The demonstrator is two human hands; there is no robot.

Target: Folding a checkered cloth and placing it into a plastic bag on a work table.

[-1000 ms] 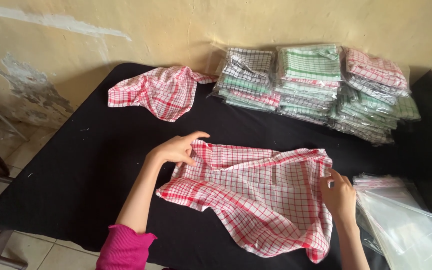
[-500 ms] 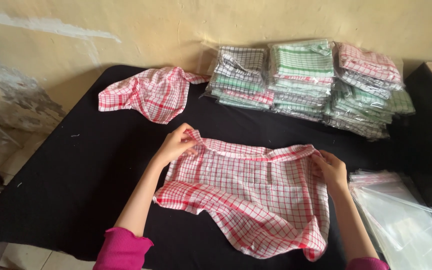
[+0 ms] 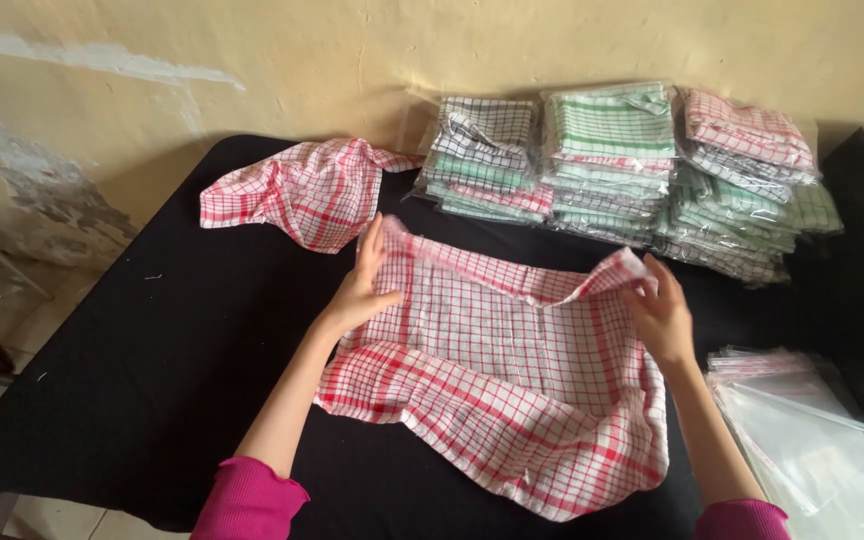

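L hand (image 3: 367, 285) & R hand (image 3: 660, 315) each pinch a far corner of red-checked cloth (image 3: 497, 385); cloth lies betw. them on black tabletop (image 3: 152, 360); folded stacks (image 3: 612, 165) behind.

One head-worn camera looks steeply down, close over the black table (image 3: 152, 380) (wall (image 3: 352, 60) behind).
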